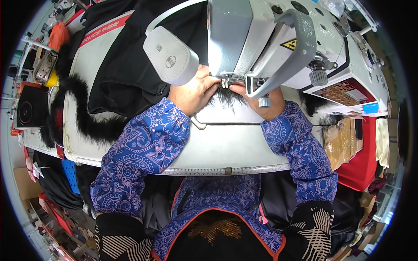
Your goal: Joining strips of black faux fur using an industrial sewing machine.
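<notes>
At the sewing machine [230, 39] both my hands work close to the presser foot [224, 82]. Black fur trim [224, 96] lies under the foot, its long hairs spreading over the pale machine bed. My left hand [191, 93] is closed on the trim from the left, fingers pressed together beside the needle. From the right, my right hand [266, 106] grips the trim's other side with its fingertips; a grey curved bar [300, 56] and the machine's parts hide some of those fingers. Most of the fur between the hands is covered by the machine head.
A white lamp-like housing [170, 56] hangs just above my left hand. Black cloth [130, 74] and a long fur strip [82, 104] lie to the left. A control panel [344, 93], a taped brown package [342, 141] and a red bin [365, 161] are at the right. A ruler [196, 171] edges the table.
</notes>
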Tool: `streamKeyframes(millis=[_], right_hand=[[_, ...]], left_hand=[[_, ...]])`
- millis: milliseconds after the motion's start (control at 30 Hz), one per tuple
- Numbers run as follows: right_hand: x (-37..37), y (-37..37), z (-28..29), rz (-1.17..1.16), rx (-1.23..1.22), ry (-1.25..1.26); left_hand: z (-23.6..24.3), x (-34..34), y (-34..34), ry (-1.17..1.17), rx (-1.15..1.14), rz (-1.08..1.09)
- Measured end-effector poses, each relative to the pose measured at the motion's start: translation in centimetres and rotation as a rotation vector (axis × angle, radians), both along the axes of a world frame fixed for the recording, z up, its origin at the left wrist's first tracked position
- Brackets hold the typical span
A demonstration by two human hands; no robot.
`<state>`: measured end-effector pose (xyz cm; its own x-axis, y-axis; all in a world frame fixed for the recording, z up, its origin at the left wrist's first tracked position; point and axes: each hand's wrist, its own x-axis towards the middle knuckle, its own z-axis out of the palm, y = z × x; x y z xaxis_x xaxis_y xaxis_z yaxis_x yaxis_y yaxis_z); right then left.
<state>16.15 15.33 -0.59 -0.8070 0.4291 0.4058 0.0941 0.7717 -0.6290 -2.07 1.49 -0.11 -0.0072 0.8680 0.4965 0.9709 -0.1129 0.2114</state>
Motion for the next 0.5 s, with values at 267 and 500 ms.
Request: streamKeyframes(millis=[267,500], right_hand=[[0.0,0.2,0.2,0.059,0.052,0.013],[1.4,0.7,0.3,0.007,0.224,-0.156]], left_hand=[[-0.1,0.0,0.3,0.012,0.077,0.012],[0.5,0.1,-0.3,-0.046,0.087,-0.008]])
